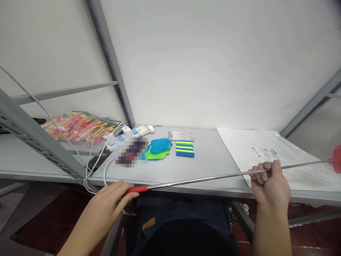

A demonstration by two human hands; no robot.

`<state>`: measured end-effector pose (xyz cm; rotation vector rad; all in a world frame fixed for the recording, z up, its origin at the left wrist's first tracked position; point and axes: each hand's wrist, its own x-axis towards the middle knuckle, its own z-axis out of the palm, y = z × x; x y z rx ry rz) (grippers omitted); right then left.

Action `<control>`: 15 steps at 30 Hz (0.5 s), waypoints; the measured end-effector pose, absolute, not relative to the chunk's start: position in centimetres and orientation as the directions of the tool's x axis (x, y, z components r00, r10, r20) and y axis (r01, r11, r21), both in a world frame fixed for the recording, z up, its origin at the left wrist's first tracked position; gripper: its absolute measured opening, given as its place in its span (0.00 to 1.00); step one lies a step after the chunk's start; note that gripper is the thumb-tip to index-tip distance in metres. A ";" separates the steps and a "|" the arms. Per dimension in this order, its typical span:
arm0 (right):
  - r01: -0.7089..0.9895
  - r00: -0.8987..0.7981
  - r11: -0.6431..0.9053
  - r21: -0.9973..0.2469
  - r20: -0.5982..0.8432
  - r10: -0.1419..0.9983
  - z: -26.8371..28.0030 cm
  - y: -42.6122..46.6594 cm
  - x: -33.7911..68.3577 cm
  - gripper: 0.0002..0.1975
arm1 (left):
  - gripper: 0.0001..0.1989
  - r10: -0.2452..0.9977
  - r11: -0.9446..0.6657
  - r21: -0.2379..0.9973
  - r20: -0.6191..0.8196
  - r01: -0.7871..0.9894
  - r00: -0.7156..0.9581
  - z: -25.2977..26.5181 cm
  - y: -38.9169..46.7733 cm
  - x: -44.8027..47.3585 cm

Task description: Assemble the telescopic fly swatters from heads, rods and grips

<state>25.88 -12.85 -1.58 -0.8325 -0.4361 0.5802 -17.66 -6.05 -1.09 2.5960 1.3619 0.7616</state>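
Note:
A long fly swatter (pixel 202 179) with a metal rod stretches across the front of the table, rising slightly to the right. My left hand (pixel 117 197) is closed around its red grip at the left end. Farther along, my right hand (pixel 270 181) wraps its fingers around the rod, near the red head (pixel 337 159), which the frame's right edge cuts off. Beyond the rod lie blue and green swatter heads (pixel 160 146) in a stack. Beside them are a row of blue and yellow-green grip tubes (pixel 184 149) and several thin metal rods (pixel 181 136).
White power strips (pixel 140 131) with cables sit at the back left, near a blurred-out patch (pixel 131 153). A white wrapped sheet (pixel 245 149) covers the table's right side. Bagged colourful items (pixel 82 128) lie past the grey metal post (pixel 39 135) on the left.

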 end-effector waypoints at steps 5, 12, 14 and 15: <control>-0.366 0.721 0.530 -0.765 0.127 0.681 -2.1 -11.9 24.5 0.12 | 0.09 0.729 -0.489 0.578 0.682 0.653 -0.058 -3.1 -8.2 -17.5; -0.547 0.410 0.288 -0.786 0.048 0.911 -2.8 -9.7 18.0 0.11 | 0.11 0.441 -0.543 0.439 0.875 0.716 -0.202 -5.1 -8.8 -16.4; -0.594 0.325 0.219 -0.774 0.017 0.945 -3.3 -9.3 16.7 0.10 | 0.09 0.400 -0.527 0.390 0.898 0.755 -0.186 -5.7 -9.1 -17.9; -0.630 0.281 0.180 -0.756 -0.006 0.960 -3.6 -9.0 16.1 0.10 | 0.09 0.402 -0.515 0.391 0.896 0.763 -0.188 -6.2 -9.5 -18.9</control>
